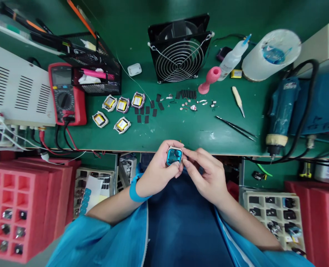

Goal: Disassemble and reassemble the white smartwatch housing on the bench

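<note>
Right at the centre, there's the square watch case (174,156), blue-tinted face up, held just off the front edge of the green bench (167,124), above the person's lap. The left hand (166,163) has it firmly, fingers curled around the frame, thumb over the lower corner. And the right hand (206,170) is at the case's right side, thumb and forefinger drawn narrow by the edge; whether they pinch anything, I can't tell. A blue wristband (136,190) circles the left wrist. Out on the bench, five pale-framed watch bodies (122,105) show yellow inside, black strips (147,110) just beside them. Over to the right lie tweezers (235,128), a white-handled tool (237,100) near them. Farther back stand a black fan (179,61), a pink holder (209,79) and a squeeze bottle (232,59); far left, a red multimeter (66,96).
</note>
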The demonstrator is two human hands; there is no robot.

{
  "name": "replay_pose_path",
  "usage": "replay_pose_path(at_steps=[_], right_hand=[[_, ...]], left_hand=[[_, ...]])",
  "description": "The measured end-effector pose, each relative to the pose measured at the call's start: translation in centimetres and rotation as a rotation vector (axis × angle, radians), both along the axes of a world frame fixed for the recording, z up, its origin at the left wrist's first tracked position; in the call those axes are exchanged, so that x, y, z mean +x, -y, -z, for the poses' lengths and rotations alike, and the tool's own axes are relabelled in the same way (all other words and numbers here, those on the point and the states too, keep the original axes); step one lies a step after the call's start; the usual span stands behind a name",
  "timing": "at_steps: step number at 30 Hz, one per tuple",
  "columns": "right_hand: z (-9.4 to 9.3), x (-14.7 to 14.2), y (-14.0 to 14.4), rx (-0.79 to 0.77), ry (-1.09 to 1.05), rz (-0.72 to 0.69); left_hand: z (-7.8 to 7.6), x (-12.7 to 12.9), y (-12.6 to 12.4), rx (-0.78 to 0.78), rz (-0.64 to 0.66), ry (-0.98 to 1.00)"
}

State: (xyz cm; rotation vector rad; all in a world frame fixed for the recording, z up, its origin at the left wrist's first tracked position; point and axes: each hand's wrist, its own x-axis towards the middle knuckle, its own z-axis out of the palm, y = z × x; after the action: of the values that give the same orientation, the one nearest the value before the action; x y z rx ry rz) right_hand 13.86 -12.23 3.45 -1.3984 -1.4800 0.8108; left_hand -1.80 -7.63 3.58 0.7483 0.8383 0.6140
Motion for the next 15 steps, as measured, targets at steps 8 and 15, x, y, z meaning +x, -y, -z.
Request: replay_pose_path(at_steps=[8,15], right_hand=[[0.03,0.47,-0.7,-0.053,-0.012,0.037],[-0.18,0.32,-1.03,-0.167,-0.101,-0.061]], left_hand=[[-0.31,-0.21,-0.37,-0.177,-0.007,0.19],[0.31,0.09,0.33,0.044,-0.058,0.071]])
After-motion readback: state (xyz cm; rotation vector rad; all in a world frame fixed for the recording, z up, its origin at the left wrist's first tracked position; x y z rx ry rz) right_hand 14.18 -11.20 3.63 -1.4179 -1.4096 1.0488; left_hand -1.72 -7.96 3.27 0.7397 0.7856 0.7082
